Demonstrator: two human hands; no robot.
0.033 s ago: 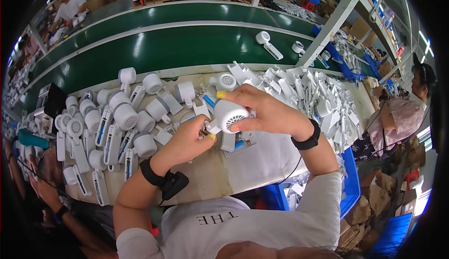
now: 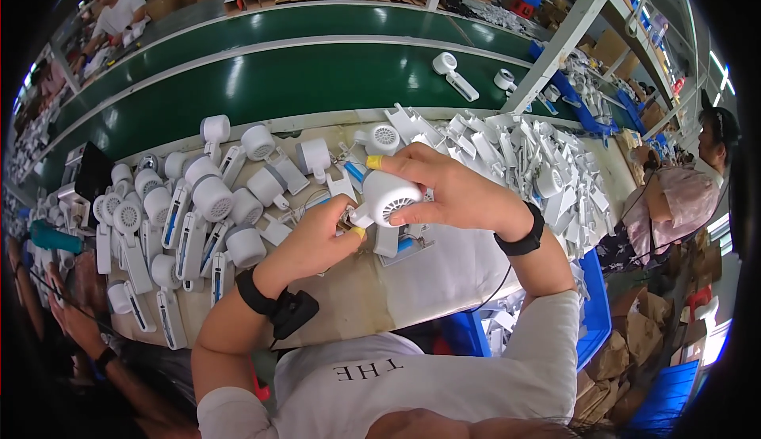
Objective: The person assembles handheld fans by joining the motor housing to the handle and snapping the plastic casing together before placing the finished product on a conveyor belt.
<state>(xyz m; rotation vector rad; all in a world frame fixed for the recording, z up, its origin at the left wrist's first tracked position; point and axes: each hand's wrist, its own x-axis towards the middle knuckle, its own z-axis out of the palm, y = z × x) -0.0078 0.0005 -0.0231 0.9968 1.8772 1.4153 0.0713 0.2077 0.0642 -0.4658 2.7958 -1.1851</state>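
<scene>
A white handheld fan [image 2: 388,196] with a round, slotted head is held over the table by both my hands. My right hand [image 2: 452,193] is closed round the head, thumb by the slots and fingers on the upper side. My left hand [image 2: 317,237] pinches at the fan's short neck; the fingers partly hide what is there. Yellow wraps show on fingers of both hands. Just beneath the fan, an open white handle piece [image 2: 400,247] with a blue cylinder inside lies on the table. Loose wires and another fan head [image 2: 384,137] lie just beyond.
Many white fans [image 2: 210,197] crowd the table's left side. Loose white handle shells [image 2: 507,154] are heaped on the right. A green conveyor [image 2: 317,74] runs behind, carrying a fan [image 2: 456,77]. A blue bin [image 2: 593,312] stands near my right arm. Co-workers sit on both sides.
</scene>
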